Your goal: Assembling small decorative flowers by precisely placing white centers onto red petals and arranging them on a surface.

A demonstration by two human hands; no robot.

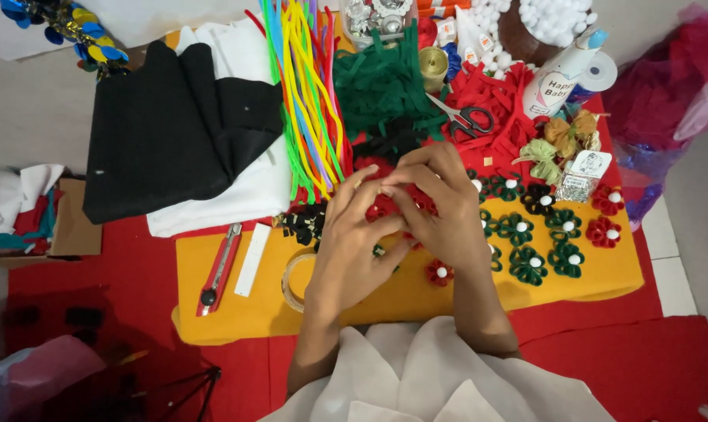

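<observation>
red felt flower (385, 206), looped petals

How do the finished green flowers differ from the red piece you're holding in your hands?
The green flowers lie loose on the yellow sheet, untouched; the red piece is pinched between the left hand and right hand. Each green flower shows full looped petals and a white pompom centre; the red piece is mostly hidden by fingers, with no centre visible. Both look like felt.

1 head camera looks steeply down, close over the yellow felt sheet (588, 281).
</observation>
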